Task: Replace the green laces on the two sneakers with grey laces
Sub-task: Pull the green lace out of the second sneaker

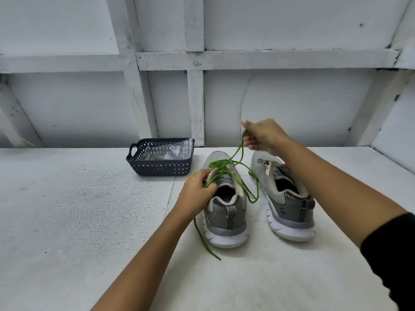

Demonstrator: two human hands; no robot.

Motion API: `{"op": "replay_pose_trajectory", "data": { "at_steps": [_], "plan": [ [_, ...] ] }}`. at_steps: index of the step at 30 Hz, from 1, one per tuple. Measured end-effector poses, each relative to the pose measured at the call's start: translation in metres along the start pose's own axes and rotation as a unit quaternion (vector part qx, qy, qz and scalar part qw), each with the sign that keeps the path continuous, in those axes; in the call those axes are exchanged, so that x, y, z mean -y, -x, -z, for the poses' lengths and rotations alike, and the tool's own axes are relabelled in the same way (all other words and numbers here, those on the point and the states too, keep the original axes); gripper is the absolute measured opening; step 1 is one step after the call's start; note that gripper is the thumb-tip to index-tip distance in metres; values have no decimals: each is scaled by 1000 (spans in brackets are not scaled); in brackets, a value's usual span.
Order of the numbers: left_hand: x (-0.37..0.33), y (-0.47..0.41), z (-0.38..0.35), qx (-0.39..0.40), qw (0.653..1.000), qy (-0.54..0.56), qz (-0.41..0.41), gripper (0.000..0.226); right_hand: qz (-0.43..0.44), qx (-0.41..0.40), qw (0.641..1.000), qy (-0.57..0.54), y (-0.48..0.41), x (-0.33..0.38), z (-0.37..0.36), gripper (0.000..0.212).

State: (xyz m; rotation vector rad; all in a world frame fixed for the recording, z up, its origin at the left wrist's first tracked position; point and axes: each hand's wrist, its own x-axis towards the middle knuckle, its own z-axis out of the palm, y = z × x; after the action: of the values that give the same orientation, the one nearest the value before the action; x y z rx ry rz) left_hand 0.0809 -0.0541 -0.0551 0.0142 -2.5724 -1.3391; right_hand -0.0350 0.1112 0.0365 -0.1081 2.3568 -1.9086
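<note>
Two grey sneakers stand side by side on the white table, heels toward me. The left sneaker (225,207) carries a green lace (233,176), loosened across its eyelets. My left hand (197,194) grips the lace at the sneaker's left eyelet side, and one loose end trails down past the heel to the table. My right hand (262,135) pinches a loop of the same lace and holds it raised above the toe. The right sneaker (285,198) shows no lace, its tongue laid open.
A dark blue perforated basket (160,168) stands behind the sneakers to the left, holding a clear plastic bag (166,150) whose contents I cannot make out. The white panelled wall (195,97) rises behind the table.
</note>
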Motion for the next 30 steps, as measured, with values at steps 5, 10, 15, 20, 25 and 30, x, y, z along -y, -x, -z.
{"op": "replay_pose_trajectory", "data": {
  "at_steps": [5,10,15,20,25,30],
  "plan": [
    [-3,1,1,-5,1000,12,-3,36,-62,158,962,214,22,-32,-22,29],
    [-4,2,1,-5,1000,17,-1,36,-16,112,949,294,26,-26,-22,28],
    [-4,3,1,-2,1000,15,-1,37,-22,-11,997,78,9,8,-3,27],
    [-3,3,1,1,1000,15,3,37,-13,-68,997,-46,7,25,7,30],
    [-4,3,1,0,1000,15,1,37,-109,139,960,220,30,-9,-17,36],
    [-3,2,0,-5,1000,12,-1,37,-30,79,965,249,33,-23,-30,32]
  ]
}}
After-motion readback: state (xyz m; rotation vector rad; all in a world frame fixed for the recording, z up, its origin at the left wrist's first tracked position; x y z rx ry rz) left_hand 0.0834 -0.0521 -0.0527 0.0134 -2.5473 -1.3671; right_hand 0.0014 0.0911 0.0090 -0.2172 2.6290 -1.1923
